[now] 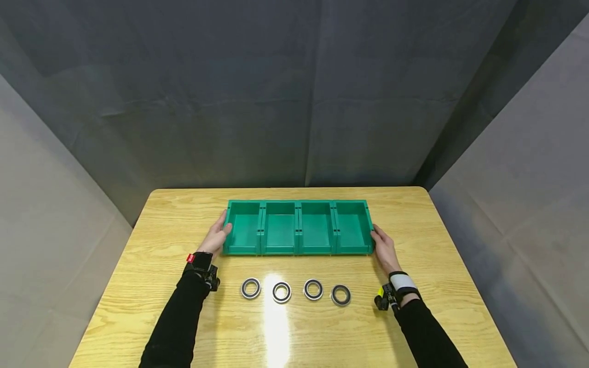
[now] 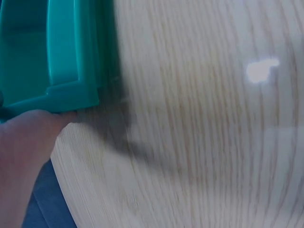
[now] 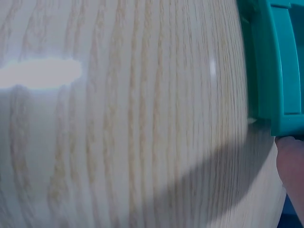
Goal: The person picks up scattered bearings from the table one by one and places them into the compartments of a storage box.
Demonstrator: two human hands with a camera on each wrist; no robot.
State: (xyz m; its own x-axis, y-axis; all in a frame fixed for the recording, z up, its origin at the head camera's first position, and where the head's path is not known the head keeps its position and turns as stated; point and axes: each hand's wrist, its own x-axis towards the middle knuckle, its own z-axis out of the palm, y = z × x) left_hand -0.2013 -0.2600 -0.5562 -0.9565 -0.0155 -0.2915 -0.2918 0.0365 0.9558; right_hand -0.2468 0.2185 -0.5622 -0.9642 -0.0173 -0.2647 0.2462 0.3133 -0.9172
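A green plastic bin (image 1: 298, 227) with several compartments in a row lies crosswise at the far part of the table, and no contents show in it. My left hand (image 1: 216, 237) grips its left end, the thumb up at the rim. At the opposite end my right hand (image 1: 385, 249) holds the right side wall, its fingers partly hidden. Both wrist views show a bin corner beside the hand, with shadow under it; whether it is raised off the table I cannot tell. Several ring-shaped ball bearings (image 1: 250, 280) with dark seals lie in a loose row nearer me.
The light wood table (image 1: 152, 301) has rounded far corners. A dark grey cloth (image 1: 230, 128) hangs behind it, and pale panels (image 1: 50, 230) stand at both sides. Light glares off the tabletop near the bearings.
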